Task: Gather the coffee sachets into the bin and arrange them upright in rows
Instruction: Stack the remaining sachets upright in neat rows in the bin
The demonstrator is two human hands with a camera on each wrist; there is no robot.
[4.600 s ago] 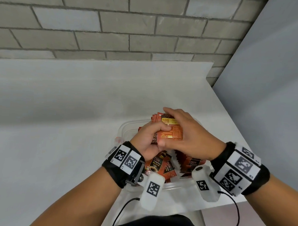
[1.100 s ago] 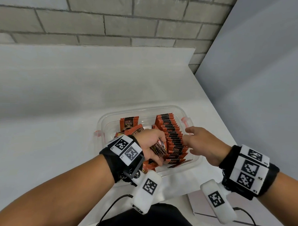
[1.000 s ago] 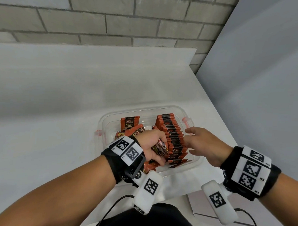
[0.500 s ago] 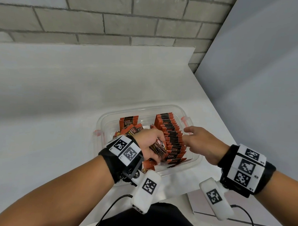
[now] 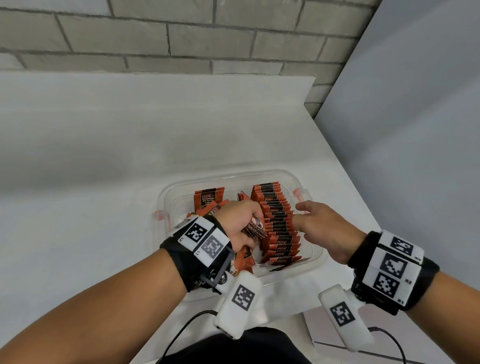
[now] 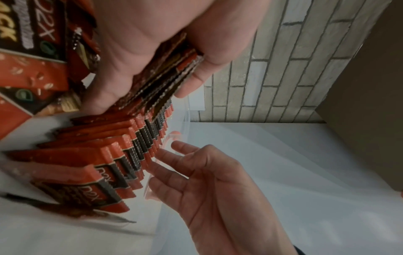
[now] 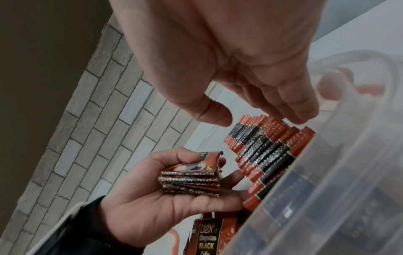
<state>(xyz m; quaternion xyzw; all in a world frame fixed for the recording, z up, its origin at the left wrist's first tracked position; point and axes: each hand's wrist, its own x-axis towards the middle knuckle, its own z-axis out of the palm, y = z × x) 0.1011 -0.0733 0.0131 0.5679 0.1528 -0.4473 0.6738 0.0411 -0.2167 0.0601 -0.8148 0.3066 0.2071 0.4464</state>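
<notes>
Two hands over clear bin (image 5: 313,182) on white table (image 5: 97,153). Loose sachets (image 5: 208,199) heaped in bin's left half, 9 o'clock of centre. Left hand (image 5: 238,223) curled round small stack of sachets (image 7: 189,179), thumb on top. Row of upright sachets (image 5: 275,222) runs 12 to 6 o'clock along right half. Right hand (image 5: 324,229) at 3 o'clock, fingers (image 6: 167,155) straight, relaxed, tips touching row's top edges, holding nothing.

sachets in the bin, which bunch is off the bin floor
The small stack of sachets gripped in the left hand. The long row stands upright in the bin, and the right hand only touches its tops.
</notes>
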